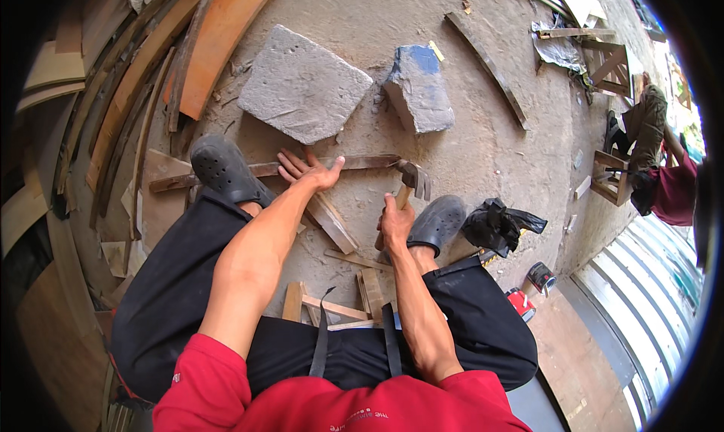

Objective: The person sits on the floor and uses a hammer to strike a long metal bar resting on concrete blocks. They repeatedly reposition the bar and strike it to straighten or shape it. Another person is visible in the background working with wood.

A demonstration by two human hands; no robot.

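Observation:
My right hand [396,221] is wrapped round the handle of a claw hammer [415,180]. The hammer's head is at the right end of a long wooden strip [367,162]; whether it touches the wood, I cannot tell. Fingers spread, my left hand [313,173] lies across the middle of that strip. Beneath the strip, a shorter piece of wood [333,222] runs at an angle toward me. My left shoe [220,166] is against the strip's left part.
Two concrete blocks [302,85] [421,93] stand beyond my hands. Boards [226,36] pile up at the left. A black plastic bag [498,225] and a can [540,275] lie right of my foot. A wooden frame [335,307] is between my legs. Another person [671,183] sits at far right.

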